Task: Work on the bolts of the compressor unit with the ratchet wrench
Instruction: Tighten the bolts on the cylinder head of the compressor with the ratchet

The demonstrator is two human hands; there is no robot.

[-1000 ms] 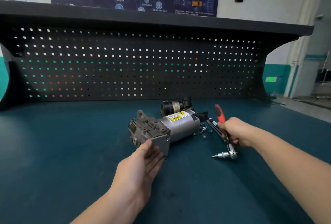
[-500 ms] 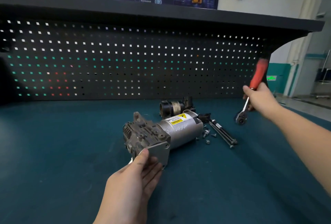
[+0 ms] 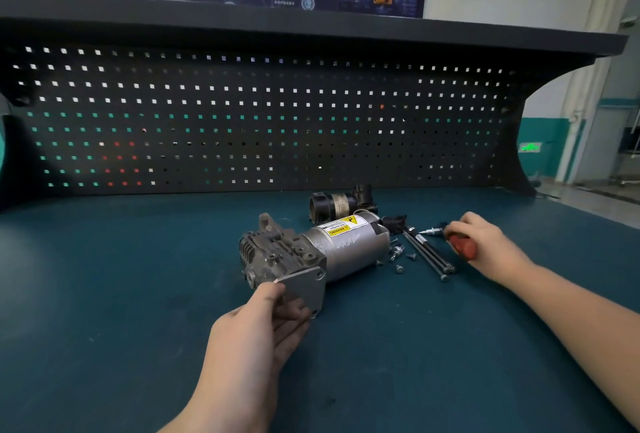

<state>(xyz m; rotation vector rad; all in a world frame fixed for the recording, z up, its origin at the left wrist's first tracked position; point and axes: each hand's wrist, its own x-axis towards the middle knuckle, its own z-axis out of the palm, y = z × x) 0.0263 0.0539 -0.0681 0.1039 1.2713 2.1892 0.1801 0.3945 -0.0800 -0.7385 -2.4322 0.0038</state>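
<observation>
The compressor unit (image 3: 318, 252) lies on its side on the teal bench, a grey finned head at its left end and a silver motor can with a yellow warning label at its right. My left hand (image 3: 263, 321) holds the flat metal plate (image 3: 306, 289) at the unit's near end, thumb on the plate's top edge. My right hand (image 3: 485, 245) grips the red handle of the ratchet wrench (image 3: 462, 247) low over the bench, right of the unit. The wrench's bit (image 3: 429, 231) points left toward the motor can.
Two long black bolts (image 3: 427, 254) and several small loose screws (image 3: 398, 256) lie between the unit and my right hand. A black cylindrical part (image 3: 337, 204) sits behind the unit. A dark pegboard (image 3: 263, 121) backs the bench.
My right hand has brought the wrench down from the air at the right to just above the bench beside the long bolts. My left hand stays on the plate.
</observation>
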